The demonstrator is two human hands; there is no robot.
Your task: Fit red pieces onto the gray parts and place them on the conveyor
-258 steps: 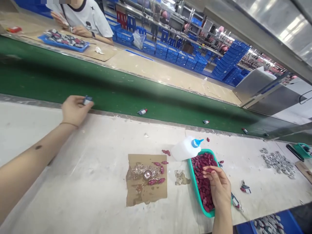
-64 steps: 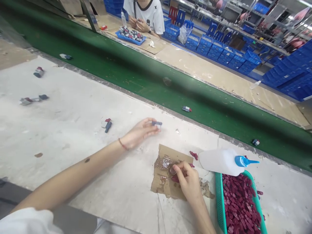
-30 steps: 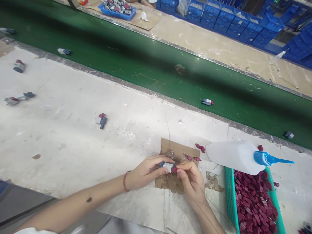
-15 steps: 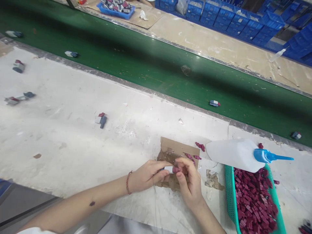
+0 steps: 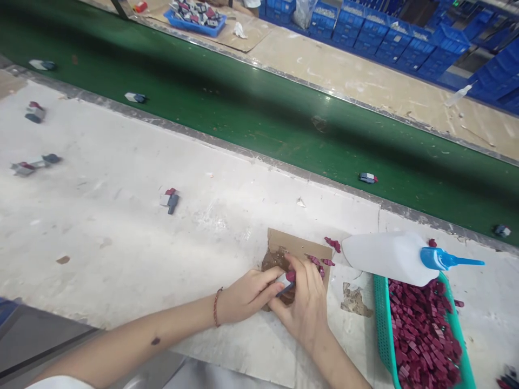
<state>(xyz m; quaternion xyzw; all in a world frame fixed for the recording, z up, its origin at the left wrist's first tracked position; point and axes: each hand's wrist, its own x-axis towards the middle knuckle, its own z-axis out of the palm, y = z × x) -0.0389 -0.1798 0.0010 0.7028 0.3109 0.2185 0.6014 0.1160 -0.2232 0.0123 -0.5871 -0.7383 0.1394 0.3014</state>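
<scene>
My left hand point(image 5: 249, 296) pinches a small white and dark-grey plastic part point(image 5: 281, 280) between thumb and fingers. At its right end sits a maroon piece point(image 5: 291, 276). My right hand point(image 5: 307, 302) is closed around that end, its fingers bent over the far side and its thumb on the near side; the contact is partly hidden. Both hands are over a stained cardboard sheet point(image 5: 300, 243). Loose maroon pieces point(image 5: 328, 262) lie on the cardboard's right side, and others point(image 5: 333, 244) lie just beyond it.
A white bottle with a blue nozzle point(image 5: 385, 254) lies across the back of a green basket point(image 5: 381, 324) of maroon pieces. A green conveyor belt point(image 5: 251, 102) carries several assembled parts. More assembled parts point(image 5: 169, 200) lie on the white table. Blue bins point(image 5: 348, 27) stand behind.
My right hand has shifted left and closed further around the part's maroon end. The part now sits more tilted. Items on the belt have moved right.
</scene>
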